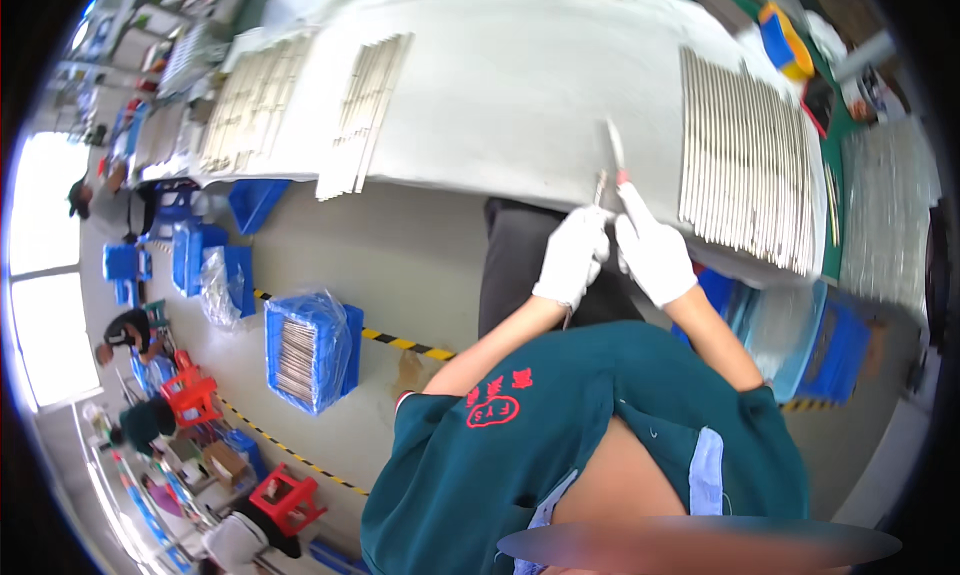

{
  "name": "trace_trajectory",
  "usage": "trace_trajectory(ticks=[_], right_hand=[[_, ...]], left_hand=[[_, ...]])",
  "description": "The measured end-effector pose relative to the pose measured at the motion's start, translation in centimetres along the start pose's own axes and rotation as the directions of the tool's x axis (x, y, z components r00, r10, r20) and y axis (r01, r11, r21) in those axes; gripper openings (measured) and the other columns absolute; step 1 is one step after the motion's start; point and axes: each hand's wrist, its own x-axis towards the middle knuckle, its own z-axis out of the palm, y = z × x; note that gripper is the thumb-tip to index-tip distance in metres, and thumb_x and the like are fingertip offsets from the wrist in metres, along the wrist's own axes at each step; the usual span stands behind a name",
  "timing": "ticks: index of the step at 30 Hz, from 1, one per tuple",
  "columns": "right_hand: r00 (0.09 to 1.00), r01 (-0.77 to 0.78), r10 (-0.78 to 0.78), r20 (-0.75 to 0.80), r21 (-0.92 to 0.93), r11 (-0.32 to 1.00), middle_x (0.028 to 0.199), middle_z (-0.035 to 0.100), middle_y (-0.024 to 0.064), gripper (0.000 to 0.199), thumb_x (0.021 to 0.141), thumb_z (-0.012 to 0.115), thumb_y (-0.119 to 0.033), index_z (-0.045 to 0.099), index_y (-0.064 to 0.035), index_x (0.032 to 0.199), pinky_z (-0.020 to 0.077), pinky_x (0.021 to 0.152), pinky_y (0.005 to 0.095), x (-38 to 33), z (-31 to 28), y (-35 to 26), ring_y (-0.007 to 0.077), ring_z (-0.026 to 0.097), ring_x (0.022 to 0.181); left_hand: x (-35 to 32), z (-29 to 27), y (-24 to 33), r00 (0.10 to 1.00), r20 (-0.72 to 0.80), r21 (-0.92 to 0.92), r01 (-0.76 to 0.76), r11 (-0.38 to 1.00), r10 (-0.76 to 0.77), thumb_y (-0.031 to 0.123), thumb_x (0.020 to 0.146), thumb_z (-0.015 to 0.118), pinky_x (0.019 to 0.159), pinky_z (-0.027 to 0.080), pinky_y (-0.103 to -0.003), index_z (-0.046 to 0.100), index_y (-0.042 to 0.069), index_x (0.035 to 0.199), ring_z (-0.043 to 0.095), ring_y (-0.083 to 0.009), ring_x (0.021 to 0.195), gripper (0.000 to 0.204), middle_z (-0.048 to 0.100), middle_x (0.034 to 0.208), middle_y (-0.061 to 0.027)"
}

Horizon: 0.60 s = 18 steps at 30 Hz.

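Both my hands wear white gloves and are close together at the table's near edge. My left hand (574, 257) is closed around a slim metal rod (601, 188), whose end sticks up past the fingers. In my right hand (652, 255) is a knife (614, 143) with a pale pointed blade and a reddish handle, blade pointing away from me. The knife is just right of the rod; whether they touch is unclear. To the right of my hands, a row of similar metal rods (745, 160) lies side by side on the white table (500, 105).
A smaller bundle of rods (368, 110) and a wider batch (258, 103) lie at the table's left. At the far right are a yellow-and-blue holder (785, 43) and stacked clear plastic (885, 210). A plastic-lined blue crate (310, 350) stands on the floor; people work farther left.
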Motion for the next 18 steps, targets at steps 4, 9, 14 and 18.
trace_trajectory(ticks=[4,9,14,18], right_hand=[[0.929,-0.337,0.343,0.136,0.694,0.636,0.052,0.045,-0.0006,0.048,0.093,0.046,-0.017,0.036,-0.0157,0.139,0.0386,0.045,0.022,-0.3,-3.0,-3.6,0.0061,0.043,0.045],[0.971,-0.233,0.189,0.145,0.745,0.625,0.055,0.044,-0.0034,0.037,0.094,0.049,-0.029,0.059,-0.0015,0.116,0.0302,0.041,0.0191,-1.1,-5.5,-3.5,0.0034,0.036,0.044],[0.953,-0.28,0.266,0.147,0.763,0.582,0.052,0.044,-0.0023,0.035,0.094,0.049,-0.029,0.064,0.0018,0.101,0.0289,0.039,0.0197,-1.8,-6.8,-4.0,0.0044,0.036,0.041],[0.867,-0.009,0.415,-0.276,0.824,0.567,0.051,0.033,-0.0063,0.038,0.094,0.048,-0.034,0.06,0.0015,0.1,0.0223,0.035,0.0193,-2.7,-10.3,-2.3,0.0026,0.029,0.039]], left_hand=[[-2.2,0.1,2.6,0.994,0.067,0.155,-0.096,0.983,0.087,0.02,0.094,0.044,0.037,0.024,-0.018,0.058,0.007,0.096,0.031,-0.0023,0.041,0.019,0.047,0.058,0.003],[-3.2,1.1,6.6,0.86,0.51,0.786,-0.463,0.409,-0.005,0.024,0.09,0.049,0.066,0.049,-0.033,0.06,0.009,0.102,0.061,-0.0221,0.066,0.022,0.062,0.078,-0.0079],[-3.9,0.8,7.6,0.853,0.521,0.773,-0.493,0.398,0.045,0.032,0.089,0.051,0.072,0.049,-0.033,0.062,0.009,0.1,0.062,-0.0254,0.076,0.027,0.064,0.088,-0.0106],[-3.3,0.2,9.4,0.47,0.539,0.781,-0.59,-0.205,0.699,0.025,0.076,0.065,0.075,0.048,-0.038,0.059,0.003,0.099,0.059,-0.0308,0.088,0.032,0.061,0.095,-0.0122]])
